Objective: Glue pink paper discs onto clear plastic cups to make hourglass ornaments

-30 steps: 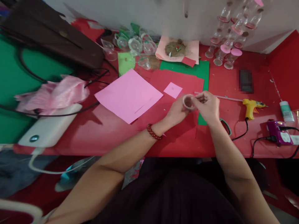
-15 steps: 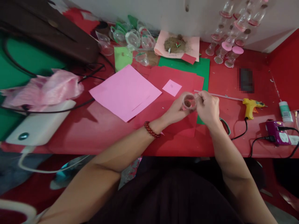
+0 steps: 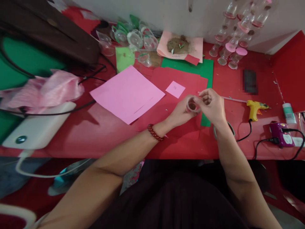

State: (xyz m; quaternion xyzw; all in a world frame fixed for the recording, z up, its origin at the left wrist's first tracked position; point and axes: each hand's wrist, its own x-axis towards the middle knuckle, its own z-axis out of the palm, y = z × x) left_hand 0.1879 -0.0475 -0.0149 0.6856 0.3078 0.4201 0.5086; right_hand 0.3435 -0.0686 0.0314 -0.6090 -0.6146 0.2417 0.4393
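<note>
A small clear cup (image 3: 193, 108) with a pinkish rim and a brown bottom is tilted so that I look into its mouth. My left hand (image 3: 182, 111) is closed around it from the left. At the cup's right rim is my right hand (image 3: 212, 105), its thumb over the edge and its other fingers curled. Whether anything small sits in those fingertips I cannot make out. Beneath both hands lie red paper sheets (image 3: 176, 125) and a green sheet (image 3: 205, 119). A small pink paper square (image 3: 175, 89) lies just beyond the cup.
On the right are a yellow glue gun (image 3: 254, 109), a purple power adapter (image 3: 281, 135) with cords and a glue bottle (image 3: 289, 113). Bottle-shaped clear pieces (image 3: 234, 57) are stacked at the back. A large pink sheet (image 3: 128, 95) and a white device (image 3: 39, 127) lie leftward.
My right hand has shifted slightly up, and its fingers have loosened from a tight pinch, the thumb now over the rim. My left hand still holds the cup in nearly the same place.
</note>
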